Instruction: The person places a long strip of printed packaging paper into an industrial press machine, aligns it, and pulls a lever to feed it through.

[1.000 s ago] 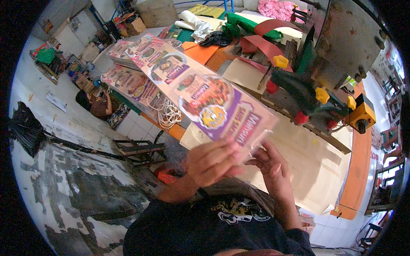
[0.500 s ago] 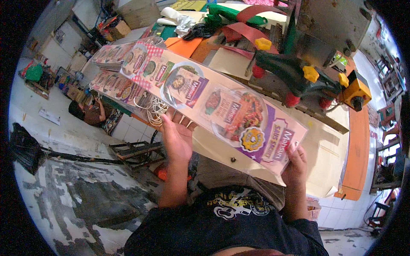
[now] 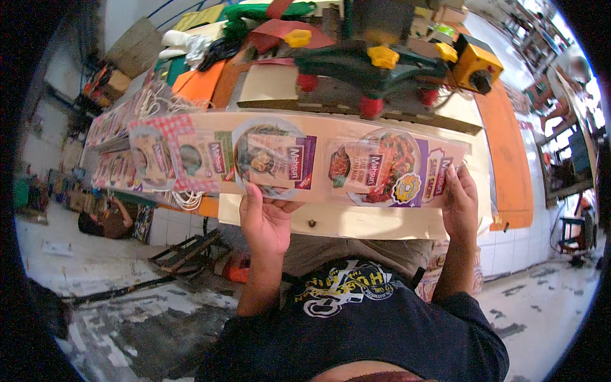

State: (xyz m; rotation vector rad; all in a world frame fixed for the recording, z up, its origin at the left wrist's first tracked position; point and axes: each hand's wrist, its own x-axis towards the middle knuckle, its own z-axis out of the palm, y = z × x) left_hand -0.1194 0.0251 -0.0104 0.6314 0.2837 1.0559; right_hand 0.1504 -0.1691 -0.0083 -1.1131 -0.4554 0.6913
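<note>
A long printed cardboard strip (image 3: 299, 162) is held flat and level across the scene, stretching from far left to right, above the near edge of a pale worktable (image 3: 356, 223). Its face is up and shows a row of food pictures: a red-checked panel at the left end, a round dish picture in the middle, and another round dish with purple and white panels at the right end (the print itself is small). The left hand (image 3: 266, 219) grips the near edge below the middle picture, thumb on top; the right hand (image 3: 459, 200) holds the right end, fingers over the purple panel.
</note>
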